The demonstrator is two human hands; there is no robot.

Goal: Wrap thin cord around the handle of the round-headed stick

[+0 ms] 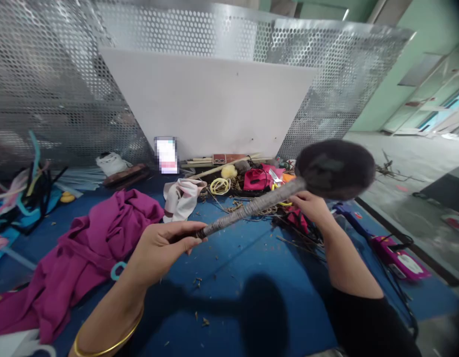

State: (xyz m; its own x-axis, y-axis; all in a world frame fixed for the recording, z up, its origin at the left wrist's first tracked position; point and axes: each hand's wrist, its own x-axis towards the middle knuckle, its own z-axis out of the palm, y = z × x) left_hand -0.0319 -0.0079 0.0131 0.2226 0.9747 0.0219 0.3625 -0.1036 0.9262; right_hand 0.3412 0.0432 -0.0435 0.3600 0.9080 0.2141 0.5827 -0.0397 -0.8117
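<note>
Clearly, the two hands were apart from each other, one at each side of the work. The left hand [155, 253], with a gold bracelet [106, 349] on its wrist, pinched the thin end of a wrapped stick [251, 207] between thumb and fingers. This stick was held in the air, slanting up to the right above the blue table [222, 277], and at its far end was a big dark rounded head [335, 168]. The right hand [313, 208] was just below this head, its fingers close to what looked like yellow-handled scissors [276, 175]; whether it gripped something, I could not tell. Behind the stick lay a pink cloth [253, 179], a yellow coil [220, 186] and a pale yellow pompom [229, 171]. On the left side was spread a crumpled magenta cloth [98, 233], and near it a whitish cloth [182, 198]. A phone [167, 154] stood before a white board [214, 104], and at the right a magenta device [398, 258] lay beside a black cable.
</note>
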